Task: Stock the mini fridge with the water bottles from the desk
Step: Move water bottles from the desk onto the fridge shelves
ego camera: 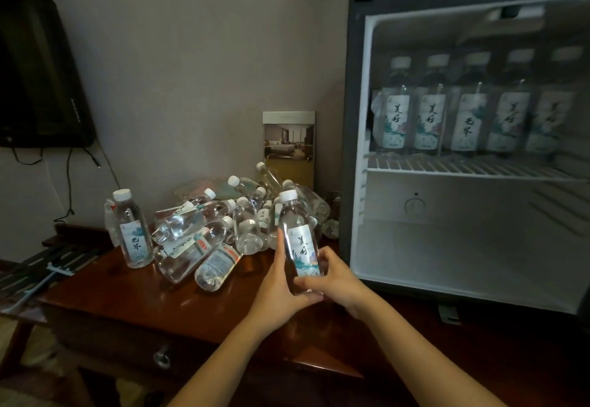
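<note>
Wall [198, 55]: plain grey-beige, matte.
Mini fridge [463, 247]: boxy, dark grey frame, smooth white liner, interior exposed; stands at the right end of the desk.
Desk [127, 295]: glossy reddish-brown wood, flat top, drawer with a metal ring pull [162, 357] under the front edge.
TV [38, 71]: black, on the wall at far left, thin cables [68, 183] hanging below it.
Bottle pile [207, 231]: clear ribbed plastic, white caps, paper labels, mostly lying on their sides, mid-desk toward the back edge.
Fridge row [463, 119]: five like bottles upright, side by side on the white wire shelf [463, 165]; space under the shelf is dim.
Card [289, 148]: stiff printed rectangle, upright against the wall behind the pile.
Lone bottle [132, 231]: upright near the desk's left edge, touching the pile.
Held bottle [300, 237]: upright, above the desk just left of the fridge's lower front corner, outside it.
Left hand [281, 291]: thumb and fingers wrapped round its lower body.
Right hand [338, 282]: fingers curled round its base from the other side.
</note>
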